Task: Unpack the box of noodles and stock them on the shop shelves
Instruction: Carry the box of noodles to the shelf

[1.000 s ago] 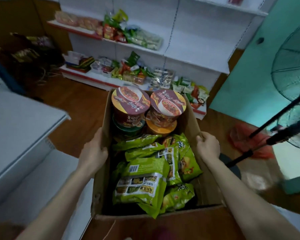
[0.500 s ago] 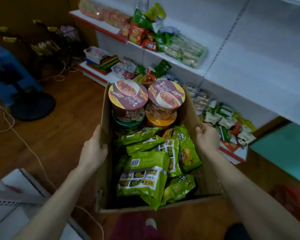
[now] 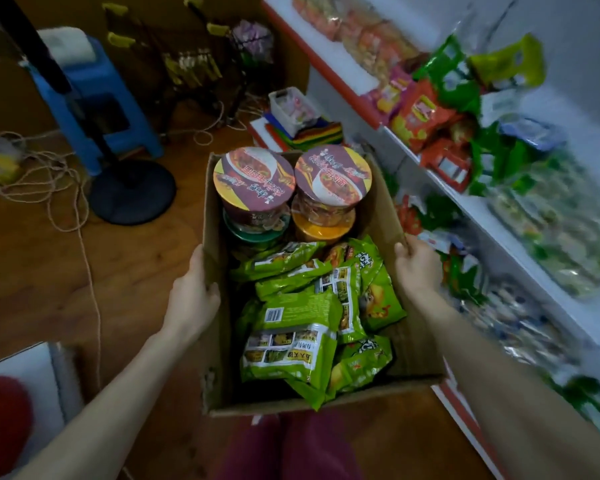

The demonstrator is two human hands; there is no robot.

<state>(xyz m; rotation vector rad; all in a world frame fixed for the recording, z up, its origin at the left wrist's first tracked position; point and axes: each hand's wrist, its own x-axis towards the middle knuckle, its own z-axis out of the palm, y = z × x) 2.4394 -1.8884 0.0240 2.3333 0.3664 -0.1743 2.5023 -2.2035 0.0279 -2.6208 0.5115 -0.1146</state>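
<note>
An open cardboard box (image 3: 381, 199) is held in front of me above the wooden floor. My left hand (image 3: 193, 299) grips its left wall and my right hand (image 3: 418, 268) grips its right wall. At the far end of the box stand stacked noodle cups (image 3: 253, 176) with purple and yellow lids. Several green noodle packets (image 3: 298, 317) are heaped in the near half. The white shop shelves (image 3: 465, 202) with red edges run along the right, close to the box, holding mixed snack and noodle packets.
A fan stand with a round black base (image 3: 132, 192) and a blue plastic stool (image 3: 94, 98) are on the floor at the left. Loose cord (image 3: 66, 188) trails over the wood. A white unit with something red (image 3: 0, 420) sits at the lower left.
I have turned left with the box, so the shelves have shifted to the right side and appear closer. Both hands keep the same hold on the box walls.
</note>
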